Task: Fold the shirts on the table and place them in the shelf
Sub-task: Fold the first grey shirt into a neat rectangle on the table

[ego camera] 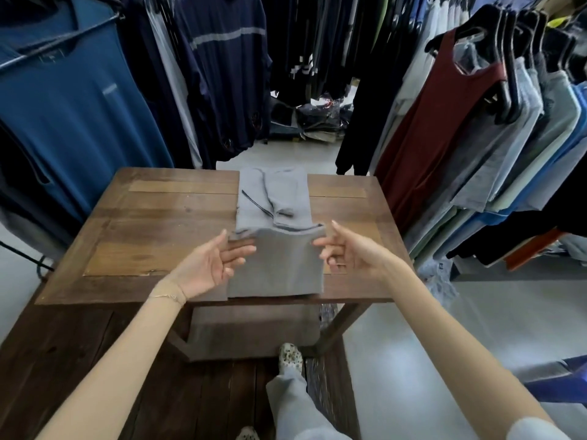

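Head view: grey shirt (275,249) half-folded on table (152,223).

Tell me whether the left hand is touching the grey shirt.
Touching. The head view shows the left hand with its fingertips curled onto the left edge of the grey shirt where the lower part is folded up; no gap shows between them.
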Demonstrator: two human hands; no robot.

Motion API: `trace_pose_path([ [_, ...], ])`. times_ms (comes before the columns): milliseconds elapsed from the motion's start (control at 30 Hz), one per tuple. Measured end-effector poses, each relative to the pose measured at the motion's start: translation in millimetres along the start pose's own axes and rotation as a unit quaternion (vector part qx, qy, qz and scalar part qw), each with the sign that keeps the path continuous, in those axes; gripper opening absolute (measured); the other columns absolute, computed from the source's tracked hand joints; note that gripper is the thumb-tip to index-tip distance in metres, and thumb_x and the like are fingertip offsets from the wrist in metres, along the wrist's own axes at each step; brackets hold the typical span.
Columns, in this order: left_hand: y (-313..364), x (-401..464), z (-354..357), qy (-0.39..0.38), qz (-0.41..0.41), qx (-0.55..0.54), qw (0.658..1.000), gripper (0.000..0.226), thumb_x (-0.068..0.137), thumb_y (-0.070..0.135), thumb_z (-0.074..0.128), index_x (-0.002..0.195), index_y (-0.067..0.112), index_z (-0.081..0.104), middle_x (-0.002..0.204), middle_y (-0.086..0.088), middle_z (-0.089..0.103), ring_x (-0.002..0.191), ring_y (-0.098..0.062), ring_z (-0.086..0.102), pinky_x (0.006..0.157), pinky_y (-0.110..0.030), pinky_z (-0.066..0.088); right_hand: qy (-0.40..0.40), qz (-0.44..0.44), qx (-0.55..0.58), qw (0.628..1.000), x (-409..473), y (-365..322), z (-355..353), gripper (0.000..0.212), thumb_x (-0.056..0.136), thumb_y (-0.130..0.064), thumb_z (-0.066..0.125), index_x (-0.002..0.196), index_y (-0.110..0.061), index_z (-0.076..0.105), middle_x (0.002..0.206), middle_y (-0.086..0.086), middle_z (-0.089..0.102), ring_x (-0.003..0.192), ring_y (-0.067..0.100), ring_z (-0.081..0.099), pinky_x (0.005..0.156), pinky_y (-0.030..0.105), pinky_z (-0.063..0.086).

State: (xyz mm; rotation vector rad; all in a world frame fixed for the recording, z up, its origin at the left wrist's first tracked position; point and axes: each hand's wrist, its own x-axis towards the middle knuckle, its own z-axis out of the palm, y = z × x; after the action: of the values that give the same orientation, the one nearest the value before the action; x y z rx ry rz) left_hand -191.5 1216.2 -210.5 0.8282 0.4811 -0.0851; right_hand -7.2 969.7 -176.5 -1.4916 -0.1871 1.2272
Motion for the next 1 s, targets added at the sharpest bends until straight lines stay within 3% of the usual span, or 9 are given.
trace_pose_path([
  [67,15.0,13.4,0.7,0.048,0.064,-0.013,0.997,0.05,0.097,0.045,0.04,0.125,0.008,0.061,0.102,-0.004,0.072,0.061,-0.006,0.062,0.042,-0.012,0.042,0.045,-0.021,0.049,0.998,17.4,-13.9,-6.6,0.053,0.098,-0.051,0.038,0.105,-0.009,0.068,0.07,0.003,0.068,0.06,0.013,0.058,0.067,0.028,0.047],
  [133,10.7,18.7,-10.3,0.141,0.095,0.047,0.984,0.045,0.097,0.041,0.044,0.128,0.011,0.057,0.092,-0.002,0.073,0.055,-0.004,0.057,0.04,-0.012,0.038,0.092,-0.007,0.026,0.995,30.2,-6.7,-11.9,0.047,0.099,-0.047,0.04,0.104,-0.008,0.065,0.068,0.003,0.068,0.059,0.014,0.058,0.066,0.028,0.048],
  [200,-9.4,15.3,-24.1,0.224,0.074,0.147,0.961,0.038,0.095,0.036,0.052,0.124,0.012,0.059,0.082,-0.005,0.072,0.051,-0.007,0.052,0.039,-0.013,0.036,0.143,0.028,-0.058,0.988,37.3,18.7,-13.9,0.039,0.099,-0.04,0.046,0.106,-0.007,0.064,0.066,0.003,0.068,0.058,0.015,0.058,0.061,0.027,0.049],
  [267,-34.0,9.8,-35.2,0.256,0.031,0.227,0.939,0.034,0.094,0.034,0.056,0.119,0.011,0.06,0.073,-0.006,0.07,0.049,-0.009,0.05,0.037,-0.015,0.032,0.167,0.049,-0.084,0.981,42.7,48.6,-16.1,0.035,0.095,-0.035,0.056,0.112,-0.005,0.061,0.068,0.006,0.07,0.056,0.015,0.059,0.056,0.025,0.05],
  [400,-61.8,4.7,-37.9,0.261,-0.024,0.276,0.925,0.023,0.094,0.026,0.057,0.109,0.009,0.064,0.061,-0.005,0.062,0.04,-0.009,0.045,0.032,-0.016,0.026,0.152,0.067,-0.058,0.984,42.5,81.2,-13.0,0.035,0.09,-0.03,0.065,0.113,-0.004,0.059,0.068,0.008,0.069,0.051,0.014,0.056,0.052,0.023,0.048],
  [567,-66.5,7.3,-34.5,0.249,-0.028,0.302,0.92,0.018,0.094,0.024,0.058,0.102,0.009,0.065,0.057,-0.004,0.061,0.038,-0.01,0.043,0.034,-0.016,0.022,0.107,0.061,-0.074,0.99,38.3,83.8,-2.9,0.037,0.086,-0.044,0.066,0.108,-0.014,0.063,0.075,0.009,0.07,0.053,0.013,0.055,0.051,0.022,0.048],
  [667,-65.6,7.2,-33.8,0.24,-0.026,0.318,0.917,0.018,0.093,0.024,0.059,0.101,0.009,0.065,0.056,-0.004,0.061,0.038,-0.009,0.043,0.035,-0.015,0.024,0.09,0.06,-0.106,0.988,34.2,85.6,-0.4,0.035,0.085,-0.043,0.068,0.105,-0.014,0.065,0.074,0.008,0.07,0.051,0.012,0.055,0.048,0.02,0.046],
  [833,-73.2,-0.8,-37.6,0.222,-0.032,0.343,0.912,0.015,0.091,0.024,0.062,0.098,0.012,0.067,0.057,-0.004,0.063,0.039,-0.008,0.044,0.039,-0.015,0.029,0.139,0.039,-0.128,0.981,27.1,105.9,1.4,0.025,0.087,-0.031,0.069,0.084,-0.006,0.07,0.067,0.007,0.068,0.047,0.011,0.053,0.045,0.019,0.041],
  [1000,-82.4,-8.0,-40.0,0.22,-0.013,0.322,0.921,0.014,0.088,0.026,0.065,0.097,0.016,0.069,0.059,-0.004,0.064,0.038,-0.007,0.042,0.04,-0.015,0.027,0.188,0.014,-0.096,0.977,21.6,113.3,6.3,0.031,0.087,-0.031,0.069,0.09,0.0,0.069,0.065,0.009,0.069,0.043,0.011,0.053,0.041,0.018,0.042],
])
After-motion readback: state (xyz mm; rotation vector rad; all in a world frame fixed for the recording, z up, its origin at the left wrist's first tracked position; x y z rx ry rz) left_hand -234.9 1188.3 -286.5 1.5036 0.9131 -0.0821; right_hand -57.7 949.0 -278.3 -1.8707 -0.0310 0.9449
